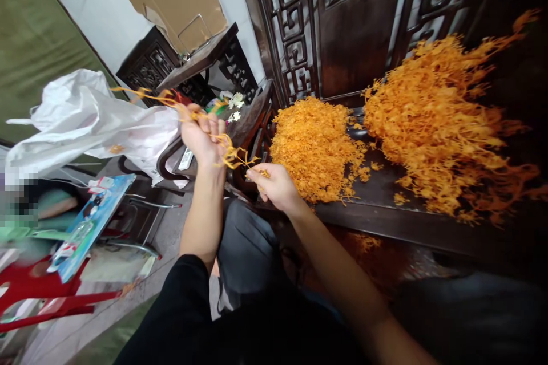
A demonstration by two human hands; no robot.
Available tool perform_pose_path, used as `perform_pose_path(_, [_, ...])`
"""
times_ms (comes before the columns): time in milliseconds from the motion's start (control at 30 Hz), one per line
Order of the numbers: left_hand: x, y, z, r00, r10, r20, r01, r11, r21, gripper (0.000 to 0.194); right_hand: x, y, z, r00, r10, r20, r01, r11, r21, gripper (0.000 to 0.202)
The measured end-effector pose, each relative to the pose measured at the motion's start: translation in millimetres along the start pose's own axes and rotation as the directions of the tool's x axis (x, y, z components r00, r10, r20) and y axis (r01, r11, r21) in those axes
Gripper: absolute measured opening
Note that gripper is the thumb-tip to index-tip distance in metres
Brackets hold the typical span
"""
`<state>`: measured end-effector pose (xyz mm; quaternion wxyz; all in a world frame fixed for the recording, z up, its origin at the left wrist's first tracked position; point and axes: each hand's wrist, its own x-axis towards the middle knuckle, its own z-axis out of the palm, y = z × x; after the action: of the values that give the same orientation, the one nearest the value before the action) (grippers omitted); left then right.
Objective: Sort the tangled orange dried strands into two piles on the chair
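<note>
My left hand (pixel 202 136) is closed round a bundle of thin orange strands (pixel 231 154), whose ends stick out on both sides of the fist. Just to the right, my right hand (pixel 274 185) pinches the tip of the strands between thumb and fingers. A heap of small orange pieces (pixel 314 148) lies on the dark wooden bench (pixel 385 185), right of my hands. Farther right on the same bench is a larger pile of long orange strands (pixel 432 120).
A white plastic sack (pixel 98 120) hangs over the bench's arm at the left. Beyond it are a blue board (pixel 96 222) with small items, a red plastic chair (pixel 38 291) and part of another person. Behind the bench rises a carved wooden backrest (pixel 359 40).
</note>
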<state>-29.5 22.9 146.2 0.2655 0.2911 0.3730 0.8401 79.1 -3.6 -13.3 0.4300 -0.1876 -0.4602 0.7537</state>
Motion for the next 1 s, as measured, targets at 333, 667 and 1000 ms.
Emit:
perform_pose_path(333, [-32.2, 83.6, -95.0, 0.963, 0.249, -0.106, -0.216, 0.942, 0.255, 0.051, 15.5, -10.8, -95.3, 0.924, -0.336, -0.184, 0.069, 0.618, -0.783, 0.021])
perform_pose_path(667, [-212.7, 24.9, -318.4, 0.795, -0.572, -0.203, 0.31, 0.095, 0.946, 0.012, 55.4, 0.7, -76.9, 0.97, -0.082, 0.23, 0.179, -0.404, -0.897, 0.038])
perform_pose_path(1000, [-265.7, -66.9, -364.1, 0.537, -0.812, -0.228, 0.727, 0.309, 0.613, 0.025, 50.9, 15.3, -100.3, 0.918, 0.149, 0.368, 0.377, -0.614, -0.693, 0.062])
